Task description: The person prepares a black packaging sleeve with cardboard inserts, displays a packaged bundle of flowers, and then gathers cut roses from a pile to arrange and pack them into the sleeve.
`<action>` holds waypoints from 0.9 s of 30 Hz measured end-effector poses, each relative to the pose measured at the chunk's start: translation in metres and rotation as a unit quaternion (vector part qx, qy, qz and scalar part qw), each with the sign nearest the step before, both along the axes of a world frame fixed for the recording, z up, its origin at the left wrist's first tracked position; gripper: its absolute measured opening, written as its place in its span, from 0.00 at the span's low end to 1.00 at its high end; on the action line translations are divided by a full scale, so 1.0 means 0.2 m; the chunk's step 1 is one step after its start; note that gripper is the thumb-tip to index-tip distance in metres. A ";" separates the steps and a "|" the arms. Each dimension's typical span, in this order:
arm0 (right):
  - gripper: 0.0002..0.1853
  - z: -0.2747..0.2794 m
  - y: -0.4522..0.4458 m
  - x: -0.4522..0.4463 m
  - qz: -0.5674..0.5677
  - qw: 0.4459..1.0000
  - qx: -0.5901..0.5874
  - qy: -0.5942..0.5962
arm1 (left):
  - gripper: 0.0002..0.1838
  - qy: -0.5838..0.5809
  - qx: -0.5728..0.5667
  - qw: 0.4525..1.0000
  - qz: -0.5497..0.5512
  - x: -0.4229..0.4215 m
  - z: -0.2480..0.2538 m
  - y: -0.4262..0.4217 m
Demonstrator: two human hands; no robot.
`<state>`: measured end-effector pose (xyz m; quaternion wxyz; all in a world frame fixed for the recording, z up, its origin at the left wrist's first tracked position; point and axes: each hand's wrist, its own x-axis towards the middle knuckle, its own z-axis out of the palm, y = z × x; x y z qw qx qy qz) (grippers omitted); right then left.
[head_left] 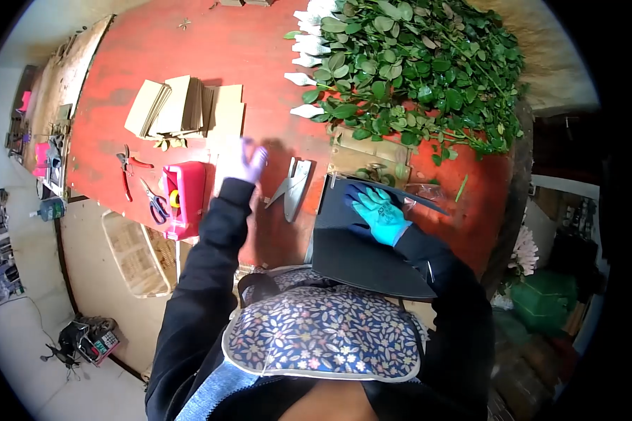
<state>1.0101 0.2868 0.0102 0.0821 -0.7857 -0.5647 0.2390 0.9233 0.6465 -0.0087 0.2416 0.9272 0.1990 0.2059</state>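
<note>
My left hand (242, 165), in a pale lilac glove and partly washed out by glare, is over the red table just below a stack of folded cardboard pieces (179, 109). Its thumb and fingers are apart, and I see nothing in them. A grey metal plier-like tool, perhaps a stapler (298, 189), lies to its right. My right hand (379, 214), in a teal glove with dark fingertips, rests flat with fingers stretched on a black panel (361, 259). Cardboard sheets (369, 154) lie just beyond that panel.
Leafy flower stems (428, 77) with white-netted heads (307, 111) are heaped at the back right of the red table (260, 77). On the left lie a pink tape dispenser (189, 200), scissors (156, 205) and red-handled pliers (127, 168). A basket (137, 256) stands below the left edge.
</note>
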 end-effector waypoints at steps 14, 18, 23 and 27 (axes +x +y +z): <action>0.35 0.04 0.01 0.01 -0.002 1.000 0.028 -0.009 | 0.23 0.039 -0.037 0.996 0.074 0.07 -0.34 0.53; 0.35 0.05 0.01 0.02 0.000 0.999 0.037 -0.016 | 0.18 -0.182 -0.353 0.915 0.068 -0.11 -0.07 0.40; 0.36 0.00 0.00 0.00 -0.003 0.998 -0.058 -0.009 | 0.12 0.007 -0.598 0.764 -0.241 -0.25 0.30 -0.14; 0.30 -0.10 -0.04 -0.01 0.010 0.998 -0.012 -0.054 | 0.10 0.196 -0.641 0.684 -0.286 -0.19 0.12 -0.52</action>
